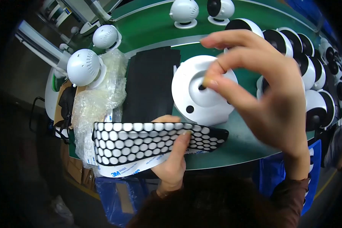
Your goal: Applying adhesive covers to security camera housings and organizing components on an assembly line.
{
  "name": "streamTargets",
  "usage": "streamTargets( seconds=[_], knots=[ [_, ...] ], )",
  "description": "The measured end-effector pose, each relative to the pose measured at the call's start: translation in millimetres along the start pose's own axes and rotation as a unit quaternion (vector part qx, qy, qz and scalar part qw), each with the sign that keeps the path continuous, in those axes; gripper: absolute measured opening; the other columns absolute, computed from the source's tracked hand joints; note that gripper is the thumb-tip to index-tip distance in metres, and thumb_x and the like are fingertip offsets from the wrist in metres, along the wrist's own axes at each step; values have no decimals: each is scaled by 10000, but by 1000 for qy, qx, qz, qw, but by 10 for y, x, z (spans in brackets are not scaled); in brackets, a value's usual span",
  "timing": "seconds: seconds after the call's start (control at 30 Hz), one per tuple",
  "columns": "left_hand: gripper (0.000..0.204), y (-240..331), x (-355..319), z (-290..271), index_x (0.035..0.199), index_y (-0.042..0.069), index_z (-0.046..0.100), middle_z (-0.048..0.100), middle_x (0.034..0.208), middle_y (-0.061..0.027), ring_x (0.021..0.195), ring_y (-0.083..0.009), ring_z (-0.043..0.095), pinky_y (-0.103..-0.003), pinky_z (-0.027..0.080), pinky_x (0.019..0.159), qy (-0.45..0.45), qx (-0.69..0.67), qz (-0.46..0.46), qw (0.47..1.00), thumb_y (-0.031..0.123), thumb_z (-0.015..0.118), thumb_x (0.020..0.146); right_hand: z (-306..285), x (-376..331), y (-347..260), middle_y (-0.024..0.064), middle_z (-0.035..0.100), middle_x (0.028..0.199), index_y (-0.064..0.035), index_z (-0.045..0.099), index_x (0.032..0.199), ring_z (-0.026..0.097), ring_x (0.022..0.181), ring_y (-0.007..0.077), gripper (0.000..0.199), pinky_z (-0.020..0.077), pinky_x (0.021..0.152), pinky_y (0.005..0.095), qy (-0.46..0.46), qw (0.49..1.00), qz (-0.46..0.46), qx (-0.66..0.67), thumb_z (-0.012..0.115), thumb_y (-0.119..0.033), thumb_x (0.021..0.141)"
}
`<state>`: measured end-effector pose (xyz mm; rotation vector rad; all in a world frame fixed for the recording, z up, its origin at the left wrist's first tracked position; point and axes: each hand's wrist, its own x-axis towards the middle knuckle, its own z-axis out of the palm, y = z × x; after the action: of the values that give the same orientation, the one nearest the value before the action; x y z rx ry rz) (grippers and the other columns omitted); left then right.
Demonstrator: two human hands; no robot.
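My left hand (173,161) grips a curved black sheet (140,142) covered in rows of white round dots, thumb on top and fingers beneath. A white backing strip with blue print hangs along its lower edge. My right hand (268,83) is over a white round base (184,85), slightly blurred. Its thumb and index finger meet in a pinch above the recessed middle; whatever is between them is too small to make out. Black round spots show on the base, one at its lower left and another partly under the thumb.
Black flat sheets (152,83) lie left of the base, beside crumpled clear plastic wrap (98,98). White ball-shaped devices (83,67) stand at left and back (184,13). Several white-and-black ones (309,68) crowd the right side. Blue bins (114,193) sit below the green table's front edge.
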<state>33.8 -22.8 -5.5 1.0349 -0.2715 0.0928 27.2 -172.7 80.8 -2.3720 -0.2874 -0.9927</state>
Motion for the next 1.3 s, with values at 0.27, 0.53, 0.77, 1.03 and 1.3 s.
streamTargets(
  seconds=[0.27,0.53,0.77,1.03,1.3],
  knots=[
    [282,48,90,57,975,-85,474,555,865,-120,751,-131,534,-210,432,689,-50,-53,-72,995,-97,523,697,188,287,82,112,570,807,37,562,669,554,686,156,109,436,633,244,-193,952,214,103,558,-73,672],
    [219,-18,115,64,893,-63,512,573,838,-119,747,-152,561,-221,441,688,-40,-57,-20,997,-89,560,681,191,297,116,80,580,756,24,565,666,529,659,115,102,416,628,226,-159,968,192,37,555,-78,670],
    [217,-19,107,78,891,-58,513,577,820,-115,739,-148,564,-218,443,679,-39,-50,-16,998,-83,565,681,180,307,67,69,575,747,22,560,651,514,637,100,106,401,596,211,-183,960,210,21,565,-83,659],
    [238,-30,121,104,902,-64,503,571,823,-120,737,-153,561,-218,442,676,-28,-60,1,998,-90,569,675,204,263,105,63,569,739,20,553,654,517,631,96,99,406,601,208,-165,961,219,32,561,-79,663],
    [219,-4,111,76,876,-61,517,577,801,-117,717,-148,563,-219,441,668,-13,-41,-7,999,-83,580,667,239,272,97,66,568,745,9,546,674,547,717,113,61,432,679,234,-150,978,145,-26,555,-51,669]
  ],
)
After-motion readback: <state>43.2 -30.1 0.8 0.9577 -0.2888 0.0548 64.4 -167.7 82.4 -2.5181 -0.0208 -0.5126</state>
